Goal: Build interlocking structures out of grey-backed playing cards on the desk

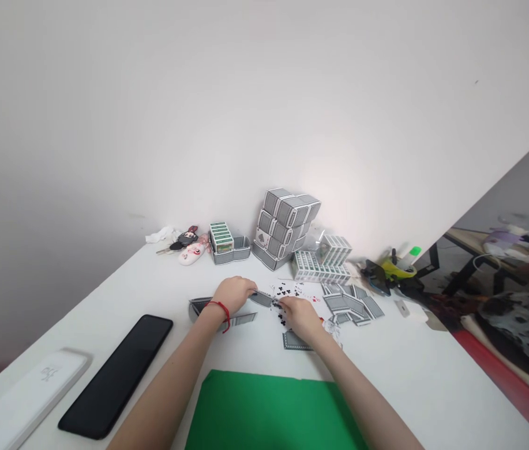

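Note:
My left hand (233, 296), with a red cord on its wrist, pinches the left end of a grey-backed playing card (262, 299). The fingers of my right hand (302, 319) close on the card's other end. Under my left wrist stands a piece made of bent cards (242, 319), partly hidden by the arm. Loose cards lie face up (287, 290) just beyond my right hand. A grey card (295, 341) rests face down below that hand. Further right, several folded grey cards (349, 304) lie in a heap.
Against the wall leans a stack of card-built blocks (287, 226). Card boxes (321, 267) stand right of it, and a card-built tray (241, 251) left. A black phone (117, 375), a white power bank (27, 400) and a green sheet (269, 412) lie nearer. Keys with charms (187, 240) sit far left.

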Available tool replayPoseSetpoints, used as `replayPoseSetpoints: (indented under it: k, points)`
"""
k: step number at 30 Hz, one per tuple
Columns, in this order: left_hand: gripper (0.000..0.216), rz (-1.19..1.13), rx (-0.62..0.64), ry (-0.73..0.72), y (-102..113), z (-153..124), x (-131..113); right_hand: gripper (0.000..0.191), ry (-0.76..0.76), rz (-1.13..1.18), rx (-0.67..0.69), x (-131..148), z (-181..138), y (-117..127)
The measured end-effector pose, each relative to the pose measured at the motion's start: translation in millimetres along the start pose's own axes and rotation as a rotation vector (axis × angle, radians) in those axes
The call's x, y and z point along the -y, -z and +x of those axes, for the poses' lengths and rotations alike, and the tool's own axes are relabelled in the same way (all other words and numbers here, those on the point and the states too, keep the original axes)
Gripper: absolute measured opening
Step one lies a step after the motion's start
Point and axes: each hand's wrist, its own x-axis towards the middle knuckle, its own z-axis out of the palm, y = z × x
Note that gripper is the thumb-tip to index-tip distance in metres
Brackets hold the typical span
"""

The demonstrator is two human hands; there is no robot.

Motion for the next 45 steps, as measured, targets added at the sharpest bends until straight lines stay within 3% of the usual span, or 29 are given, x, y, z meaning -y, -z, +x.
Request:
replayPoseSetpoints:
  k: [27,45]
  points:
    - [0.028,-0.073,0.011,0.010,0.9,0.8,9.0,0.028,0.002,-0.124,0.049,8.4,2.1,13.9]
    - [0.027,-0.028,0.030,0.018,1.4,1.5,7.0,0.021,-0.003,-0.019,0.091,20.3,11.1,10.6]
